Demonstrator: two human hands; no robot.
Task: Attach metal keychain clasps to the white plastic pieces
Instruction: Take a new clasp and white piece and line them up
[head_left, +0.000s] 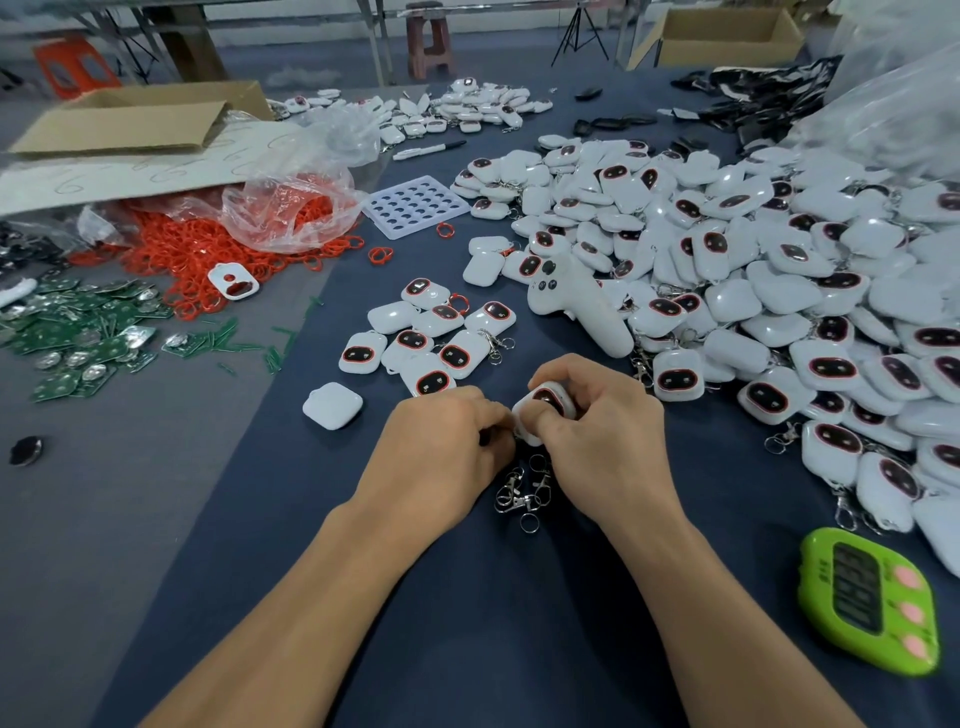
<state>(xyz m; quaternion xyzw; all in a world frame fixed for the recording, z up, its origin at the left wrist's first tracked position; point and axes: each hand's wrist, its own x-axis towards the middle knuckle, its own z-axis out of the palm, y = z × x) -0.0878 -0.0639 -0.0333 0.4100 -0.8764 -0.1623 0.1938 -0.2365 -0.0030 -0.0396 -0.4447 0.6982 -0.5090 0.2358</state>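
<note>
White piece half covered by right hand, green timer digits unreadable

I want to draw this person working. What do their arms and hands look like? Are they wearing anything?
Both arms are bare right to the picture's edge: no sleeves show. The left hand and right hand wear no gloves, and no watch, bracelet or ring is visible.
</note>
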